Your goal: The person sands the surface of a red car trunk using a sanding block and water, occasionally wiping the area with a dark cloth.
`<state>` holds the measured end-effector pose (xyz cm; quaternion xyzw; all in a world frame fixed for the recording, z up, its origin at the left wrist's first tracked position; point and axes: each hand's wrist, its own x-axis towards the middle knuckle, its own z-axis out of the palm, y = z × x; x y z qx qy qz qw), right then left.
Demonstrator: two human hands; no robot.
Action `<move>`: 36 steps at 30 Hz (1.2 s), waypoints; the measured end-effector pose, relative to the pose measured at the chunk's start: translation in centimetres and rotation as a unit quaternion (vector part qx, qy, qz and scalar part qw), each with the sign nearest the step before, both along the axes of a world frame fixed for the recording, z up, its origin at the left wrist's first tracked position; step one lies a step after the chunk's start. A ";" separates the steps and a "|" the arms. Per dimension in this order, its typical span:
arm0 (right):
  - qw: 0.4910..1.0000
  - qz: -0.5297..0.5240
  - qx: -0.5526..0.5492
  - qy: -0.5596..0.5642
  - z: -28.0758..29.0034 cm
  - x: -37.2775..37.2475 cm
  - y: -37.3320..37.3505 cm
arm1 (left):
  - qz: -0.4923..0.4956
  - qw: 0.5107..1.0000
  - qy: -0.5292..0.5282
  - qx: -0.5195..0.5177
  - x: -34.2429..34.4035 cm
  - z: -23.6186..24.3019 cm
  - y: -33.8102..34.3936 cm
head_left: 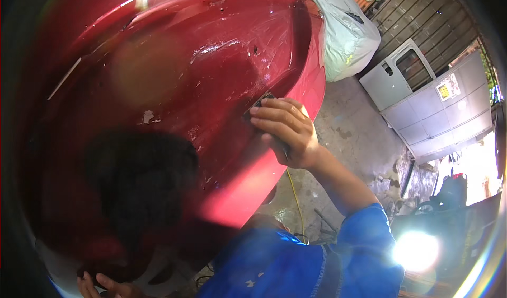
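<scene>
A glossy red car body panel [232, 81] spreads across the left and middle of the head view, with wet-looking streaks, pale marks and small dark spots on it. Near its right edge, my right hand [290, 126] is closed around a dark flat block [270, 95], which rests against the red surface. The fingers cover most of the block. At the lower left, my left hand [108, 287] has its fingers apart beside the panel's near edge, holding nothing that I can see. The lower part of that hand is cut off by the picture's rim.
Beyond the panel stands a bulky shape under a pale sheet [343, 31]. A white vehicle door [393, 78] and a light panelled sheet [441, 115] lean at the right. A yellow cord [296, 195] crosses the concrete floor [348, 134].
</scene>
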<state>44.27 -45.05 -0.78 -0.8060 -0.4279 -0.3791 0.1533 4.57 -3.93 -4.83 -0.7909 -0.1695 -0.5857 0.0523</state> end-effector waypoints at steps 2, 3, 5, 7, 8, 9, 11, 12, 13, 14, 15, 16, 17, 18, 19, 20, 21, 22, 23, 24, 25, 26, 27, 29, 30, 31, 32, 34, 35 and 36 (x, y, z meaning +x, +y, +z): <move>0.998 0.049 -0.029 0.003 -0.8 -2.4 1.7 | -0.013 1.000 -0.018 -0.006 1.3 1.8 -0.8; 0.999 -0.011 0.026 0.037 -1.1 -1.6 0.9 | -0.013 0.999 -0.017 0.036 1.6 2.1 -0.6; 0.982 0.084 0.108 0.127 -1.3 -1.7 0.4 | -0.005 0.999 0.003 0.036 2.1 2.8 -0.9; 0.995 0.074 0.020 0.062 -1.9 -5.0 3.1 | 0.009 0.999 -0.002 0.036 2.1 2.8 -1.1; 0.993 0.091 -0.009 0.069 -2.2 -5.4 2.7 | 0.010 0.999 -0.012 0.037 2.0 2.6 -1.1; 0.992 0.097 0.034 0.075 -2.3 -4.0 2.5 | 0.011 0.999 -0.021 0.039 1.9 2.4 -1.1; 0.987 0.020 0.127 0.096 -1.7 -2.2 1.9 | 0.002 0.999 -0.031 0.031 2.5 2.4 -1.4; 0.985 0.035 0.119 0.116 -1.8 -3.5 1.7 | -0.003 0.999 -0.036 0.027 2.7 2.4 -1.5; 0.983 0.058 0.113 0.136 -1.2 -4.6 2.4 | 0.005 0.999 -0.037 0.032 2.7 2.3 -1.6; 0.987 0.062 0.089 0.117 -1.4 -5.8 3.6 | 0.016 0.998 -0.042 0.037 2.5 2.2 -1.7; 0.992 0.061 0.063 0.096 -1.1 -7.2 4.4 | 0.018 0.998 -0.043 0.043 2.6 2.4 -1.5; 0.992 0.054 0.076 0.085 -1.1 -6.1 3.9 | 0.017 0.998 -0.048 0.040 2.6 2.5 -1.7; 0.992 0.045 0.090 0.079 -1.5 -4.7 3.1 | 0.014 0.998 -0.048 0.036 2.5 2.4 -2.1; 0.991 0.031 0.103 0.074 -1.8 -3.2 2.1 | 0.007 0.998 -0.048 0.032 2.6 2.5 -2.2; 0.988 -0.091 0.122 0.027 -1.7 -0.5 0.0 | -0.008 0.999 -0.042 0.031 2.9 2.5 -2.0; 0.987 -0.079 0.129 0.047 -1.7 -0.1 -0.1 | -0.003 0.999 -0.035 0.034 2.8 2.6 -2.0; 0.990 -0.060 0.106 0.064 -1.6 -0.4 -0.1 | 0.002 0.999 -0.029 0.038 2.8 2.8 -1.9; 0.993 -0.031 0.083 0.073 -0.9 -0.8 1.0 | 0.017 0.999 -0.029 0.042 2.6 2.7 -1.9; 0.994 -0.012 0.062 0.091 -0.5 -2.4 1.6 | 0.014 0.999 -0.032 0.037 2.5 2.8 -1.9; 0.993 0.007 0.041 0.108 -0.1 -4.0 2.2 | 0.011 0.999 -0.035 0.032 2.4 2.8 -1.9; 0.991 0.020 0.019 0.132 -0.2 -5.7 2.1 | 0.001 0.999 -0.031 0.026 2.4 2.8 -2.1; 0.987 0.031 -0.002 0.156 -0.5 -6.7 1.7 | 0.007 0.999 -0.021 0.032 2.5 3.0 -2.4; 0.987 -0.005 0.101 0.125 -2.5 -3.8 0.3 | 0.010 0.999 -0.010 0.040 2.7 3.2 -2.6; 0.976 -0.034 0.183 0.110 -1.3 -5.0 -1.1 | 0.015 0.998 -0.004 0.053 3.4 3.4 -3.0; 0.967 0.002 0.225 0.116 0.2 -7.5 -0.1 | 0.017 0.998 -0.008 0.057 3.7 3.1 -2.9; 0.945 0.116 0.240 0.189 0.7 -9.2 0.8 | -0.053 0.994 -0.094 0.000 5.0 3.1 -4.5; 0.906 0.209 0.259 0.263 0.2 -11.2 1.2 | -0.112 0.984 -0.133 0.037 6.1 2.6 -5.4; 0.823 0.228 0.312 0.415 -1.9 -15.6 2.8 | -0.422 0.873 -0.242 0.032 11.1 1.0 -10.2; 0.811 0.264 0.322 0.411 -3.4 -16.4 3.4 | -0.512 0.848 -0.136 -0.006 12.2 0.2 -12.0; 0.783 0.286 0.330 0.443 -4.6 -18.0 2.9 | -0.594 0.804 -0.024 -0.035 12.8 -0.5 -13.9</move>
